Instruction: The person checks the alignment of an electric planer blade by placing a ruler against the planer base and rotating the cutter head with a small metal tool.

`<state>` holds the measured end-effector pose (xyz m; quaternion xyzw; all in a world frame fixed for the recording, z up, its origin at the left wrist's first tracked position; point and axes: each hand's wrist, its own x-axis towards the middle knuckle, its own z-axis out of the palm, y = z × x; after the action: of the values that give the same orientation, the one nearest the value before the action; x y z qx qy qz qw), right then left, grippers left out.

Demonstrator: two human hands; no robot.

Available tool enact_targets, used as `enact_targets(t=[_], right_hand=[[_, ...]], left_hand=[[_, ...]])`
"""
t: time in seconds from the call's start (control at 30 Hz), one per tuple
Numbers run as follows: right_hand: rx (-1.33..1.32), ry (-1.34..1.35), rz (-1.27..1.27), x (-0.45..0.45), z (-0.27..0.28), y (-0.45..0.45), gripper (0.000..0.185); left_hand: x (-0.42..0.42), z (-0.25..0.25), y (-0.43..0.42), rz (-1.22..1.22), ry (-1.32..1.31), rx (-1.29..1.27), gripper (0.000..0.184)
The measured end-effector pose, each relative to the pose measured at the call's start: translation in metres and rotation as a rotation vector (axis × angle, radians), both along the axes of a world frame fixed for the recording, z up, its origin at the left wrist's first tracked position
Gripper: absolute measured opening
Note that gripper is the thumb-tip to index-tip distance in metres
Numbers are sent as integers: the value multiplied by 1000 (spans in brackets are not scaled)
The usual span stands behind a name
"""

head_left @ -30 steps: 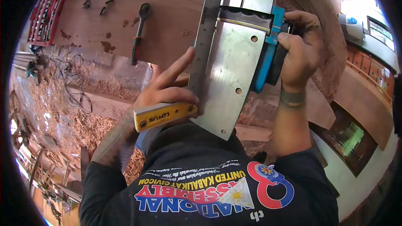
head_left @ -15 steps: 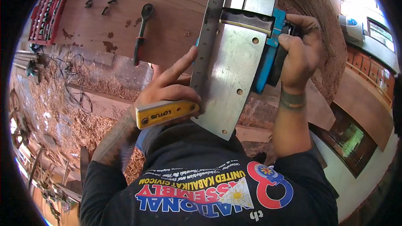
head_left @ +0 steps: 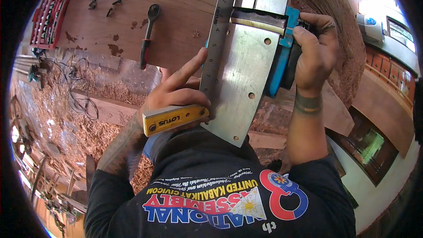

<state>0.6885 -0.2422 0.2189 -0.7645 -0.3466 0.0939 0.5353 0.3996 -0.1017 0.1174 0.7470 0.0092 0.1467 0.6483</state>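
An electric planer [head_left: 240, 75] with a blue body lies upside down in front of me, its metal sole facing up. Across the sole, the cutter drum [head_left: 257, 23] shows in its gap. My left hand [head_left: 178, 88] is closed round the yellow LOTUS stock of a try square [head_left: 176, 120], index finger stretched along the blade. That steel ruled blade stands along the left side of the sole. At the planer's right side, my right hand [head_left: 315, 53] has thumb and fingers pinched at the end of the drum; what exactly they grip is partly hidden.
A wooden board [head_left: 185, 0] on the left carries a ratchet wrench [head_left: 147, 35], several small dark bolts [head_left: 110, 11] and a red socket set [head_left: 55, 11]. Wood shavings [head_left: 110, 134] and a cable [head_left: 83, 101] cover the floor. A broom-like bundle [head_left: 326, 0] lies at upper right.
The drum looks slightly turned, showing more of a brass-coloured strip. The planer has shifted a touch to the left, and both hands keep nearly the same places.
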Motion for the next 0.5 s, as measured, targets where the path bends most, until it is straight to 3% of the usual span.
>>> enact_targets(t=[0.23,0.5], right_hand=[[24,25,69,4,-3,-6,28],[-12,-82,40,4,-1,-2,17]], left_hand=[[-3,-1,-3,8,20,-30,32],[0,5,-2,3,29,-24,31]])
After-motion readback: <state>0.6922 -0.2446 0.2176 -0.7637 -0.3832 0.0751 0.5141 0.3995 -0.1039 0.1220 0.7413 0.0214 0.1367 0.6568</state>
